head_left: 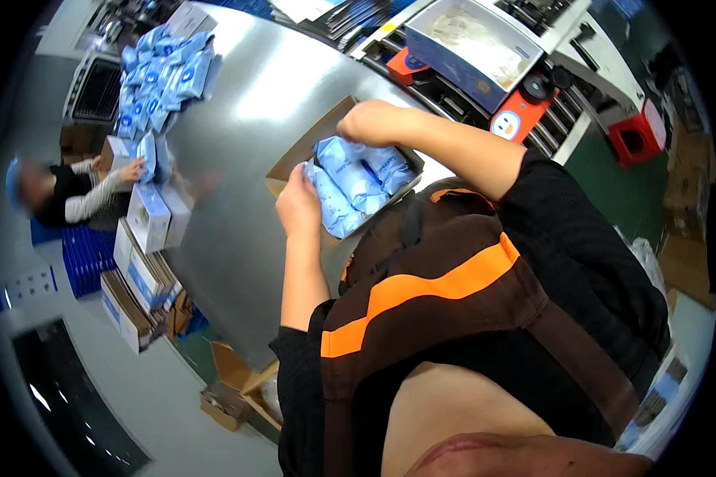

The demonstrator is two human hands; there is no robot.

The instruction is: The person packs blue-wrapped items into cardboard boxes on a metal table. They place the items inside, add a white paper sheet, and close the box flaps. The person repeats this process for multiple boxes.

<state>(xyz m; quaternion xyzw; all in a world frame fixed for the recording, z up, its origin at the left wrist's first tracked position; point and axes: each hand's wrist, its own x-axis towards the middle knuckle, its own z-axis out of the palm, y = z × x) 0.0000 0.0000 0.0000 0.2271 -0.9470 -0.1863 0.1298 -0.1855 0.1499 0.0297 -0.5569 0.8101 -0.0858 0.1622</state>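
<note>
An open cardboard box (pixel 286 164) stands at the near edge of the metal table, with several soft light-blue packets (pixel 350 176) lying side by side in it. My left hand (pixel 299 205) is at the box's left side, against the leftmost packet. Its fingers are bent and partly hidden, so what they grip does not show. Over the far side of the box is my right hand (pixel 371 123), its fingers curled inward above the packets. Anything inside that hand is hidden from this view.
A heap of similar blue packets (pixel 163 79) covers the table's far left. Beyond the left edge, a person (pixel 87 187) handles a packet beside white boxes (pixel 149 216). Flattened cartons (pixel 139 270) are stacked nearby. A roller conveyor (pixel 545 131) carries a blue-and-white bin (pixel 453 67) at the far right.
</note>
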